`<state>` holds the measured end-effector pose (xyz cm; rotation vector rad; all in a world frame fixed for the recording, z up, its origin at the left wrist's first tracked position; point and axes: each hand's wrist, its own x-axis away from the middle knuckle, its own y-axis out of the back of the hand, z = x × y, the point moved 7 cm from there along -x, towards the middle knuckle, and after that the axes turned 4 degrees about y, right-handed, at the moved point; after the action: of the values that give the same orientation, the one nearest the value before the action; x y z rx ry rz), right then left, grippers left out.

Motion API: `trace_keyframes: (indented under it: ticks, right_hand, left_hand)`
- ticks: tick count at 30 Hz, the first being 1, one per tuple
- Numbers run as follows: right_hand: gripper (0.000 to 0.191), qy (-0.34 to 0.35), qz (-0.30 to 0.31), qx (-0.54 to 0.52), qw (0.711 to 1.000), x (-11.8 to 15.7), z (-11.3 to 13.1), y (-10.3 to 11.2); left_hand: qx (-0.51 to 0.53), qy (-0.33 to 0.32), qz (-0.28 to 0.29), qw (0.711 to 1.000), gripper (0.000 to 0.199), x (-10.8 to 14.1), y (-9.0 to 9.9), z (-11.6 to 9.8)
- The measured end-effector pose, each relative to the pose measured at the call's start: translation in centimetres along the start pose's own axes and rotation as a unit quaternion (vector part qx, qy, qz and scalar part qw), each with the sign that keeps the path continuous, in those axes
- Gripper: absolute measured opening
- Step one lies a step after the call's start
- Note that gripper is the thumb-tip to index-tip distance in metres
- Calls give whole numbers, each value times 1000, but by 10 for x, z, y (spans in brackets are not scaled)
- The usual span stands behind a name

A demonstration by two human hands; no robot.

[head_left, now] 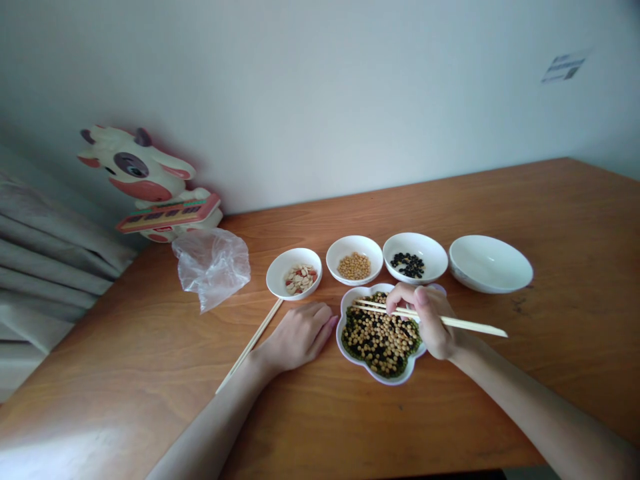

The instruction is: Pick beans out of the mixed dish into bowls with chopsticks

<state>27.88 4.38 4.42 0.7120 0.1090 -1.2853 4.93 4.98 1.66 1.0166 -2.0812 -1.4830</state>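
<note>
Okay, head view, watching remotely: right hand (431, 321) pinched closed on chopsticks (473, 326) near mid-shaft, probably for fine control of tips over mixed beans (383, 340); beans lie in scalloped dish (393, 381), partly under right hand. I see left hand (299, 335) loosely curled on tabletop (330, 427) beside dish, perhaps just bracing; underside hidden, can't tell if anything held. Peanut bowl (275, 280), yellow-bean bowl (332, 265), black-bean bowl (434, 257), fourth bowl (493, 267) lined behind dish, presumably for short reach
</note>
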Motion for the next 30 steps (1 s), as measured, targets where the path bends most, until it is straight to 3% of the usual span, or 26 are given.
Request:
trace_keyframes:
  ticks: [19, 25, 30]
  right_hand:
    - [69, 10, -29, -29, 999, 4, -6, 1]
    - [78, 51, -92, -90, 990, 5, -1, 18]
    - [80, 56, -226, -146, 962, 5, 0, 40]
  left_hand:
    - [-11, 3, 23, 1000, 33, 0, -2, 0]
    - [-1, 3, 22, 1000, 33, -1, -2, 1]
    - [7, 7, 24, 1000, 32, 0, -3, 2]
